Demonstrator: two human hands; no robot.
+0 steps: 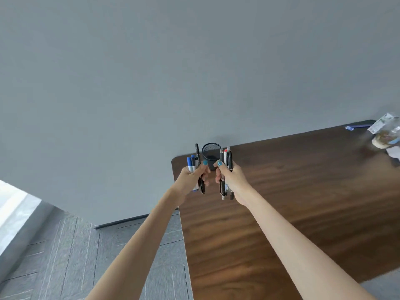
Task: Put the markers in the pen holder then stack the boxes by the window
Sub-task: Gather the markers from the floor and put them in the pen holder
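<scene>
A black mesh pen holder (211,150) stands at the far left corner of the dark wooden table (292,202), against the grey wall. My left hand (193,177) grips a bunch of markers (194,164), several blue-capped and one long black, just left of the holder. My right hand (230,179) grips another bunch of pens and markers (226,158), black, silver and one red-capped, just right of the holder. Both bunches point upward. No boxes are in view.
A blue pen-like item (356,127) lies at the table's far edge on the right. A crumpled clear bag with paper (385,133) sits at the far right. Grey floor tiles (65,256) lie left of the table, with a bright window area (13,204) at the left edge.
</scene>
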